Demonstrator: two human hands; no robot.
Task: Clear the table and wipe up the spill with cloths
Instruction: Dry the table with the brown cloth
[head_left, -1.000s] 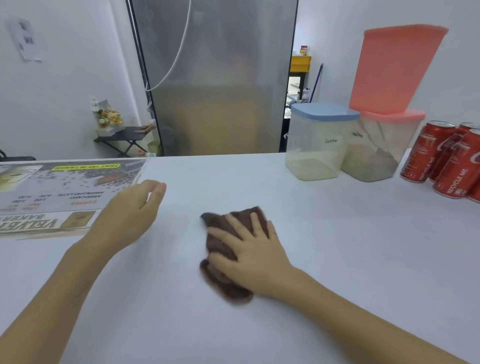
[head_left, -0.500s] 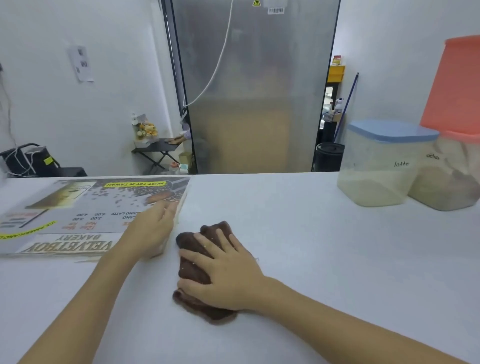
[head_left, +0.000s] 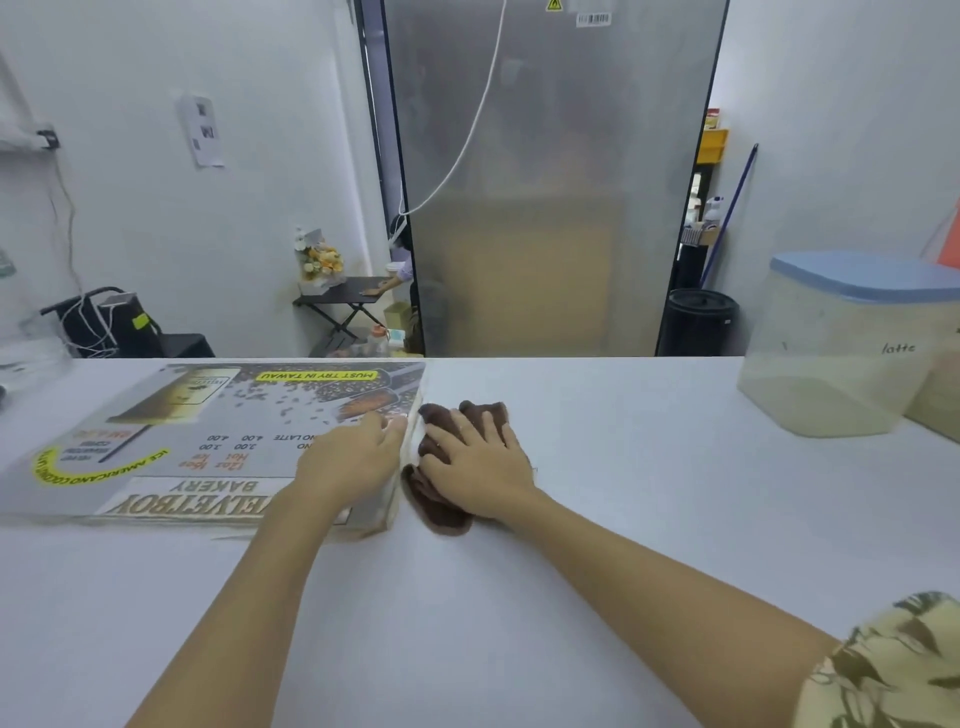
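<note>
A crumpled dark brown cloth (head_left: 440, 512) lies on the white table (head_left: 649, 499), just right of a large printed bakery menu board (head_left: 182, 426) that lies flat on the table's left part. My right hand (head_left: 478, 467) presses down flat on the cloth with fingers spread, covering its middle. My left hand (head_left: 353, 457) rests on the board's right edge, fingertips curled over that edge, almost touching the cloth. I can make out no liquid on the table surface.
A clear container with a blue lid (head_left: 831, 353), labelled latte, stands at the table's right, with a second container (head_left: 943, 400) cut off by the frame edge. Beyond the table's far edge are a tall metal fridge (head_left: 550, 182) and a small black side table (head_left: 348, 296).
My right hand has slid the cloth leftward up to the board. My left hand moved from the bare table onto the board's right edge. The view has swung left, so the cans left the frame.
</note>
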